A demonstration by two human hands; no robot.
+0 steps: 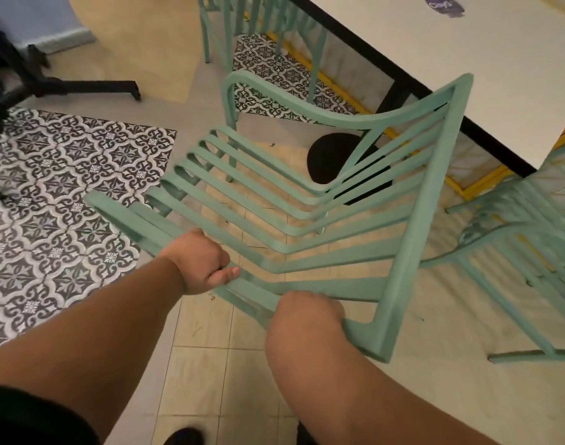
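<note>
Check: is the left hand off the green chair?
No, the left hand grips the green slatted chair's near rail, and the right hand grips it too.

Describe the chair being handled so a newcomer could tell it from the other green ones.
Find the white table at upper right. Green slatted chairs stand beside it. Only the middle chair is tilted, its frame gripped by the left hand and right hand.

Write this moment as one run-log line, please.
left hand: grips near bar of green chair | right hand: grips same bar | green chair: tilted, beside white table | another green chair: at right
</note>
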